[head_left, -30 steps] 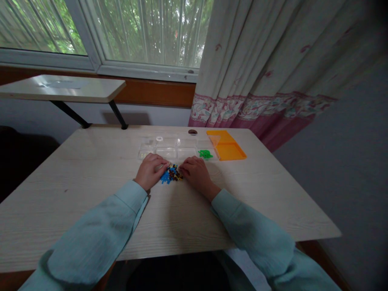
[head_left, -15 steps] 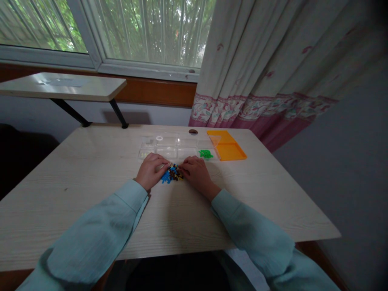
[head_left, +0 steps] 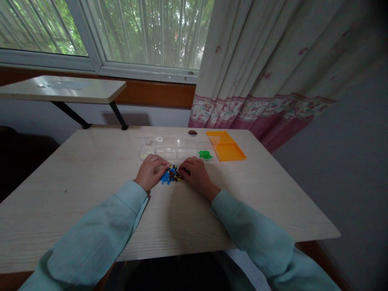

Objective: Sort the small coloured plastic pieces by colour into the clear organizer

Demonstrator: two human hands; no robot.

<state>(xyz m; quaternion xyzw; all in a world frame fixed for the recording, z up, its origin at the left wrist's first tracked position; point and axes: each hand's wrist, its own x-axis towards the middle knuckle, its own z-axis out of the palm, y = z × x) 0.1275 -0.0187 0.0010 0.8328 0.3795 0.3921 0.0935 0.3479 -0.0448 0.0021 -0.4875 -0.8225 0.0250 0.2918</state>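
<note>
A small pile of blue, dark brown and yellow pieces (head_left: 171,175) lies on the table between my hands. At its left edge is my left hand (head_left: 151,171), thumb and fingertips drawn together; a small pale bit shows at the tips, too small to name. On the pile's right side, my right hand (head_left: 195,173) has its fingers curled and pinched at the pieces, and what they hold is hidden. Just behind the hands stands a clear compartment box (head_left: 176,152). Green pieces (head_left: 205,154) fill its front right compartment, and a few pale bits sit in the front left one.
An orange tray (head_left: 228,146) rests right of the clear box. Behind it the table (head_left: 257,202) has a round cable hole (head_left: 192,133). A raised shelf (head_left: 72,89) on black legs stands at the back left. A curtain (head_left: 230,81) hangs behind.
My right hand's fingers have shifted slightly at the pile's edge. The view has tilted a little; my left hand stays in nearly the same place.
</note>
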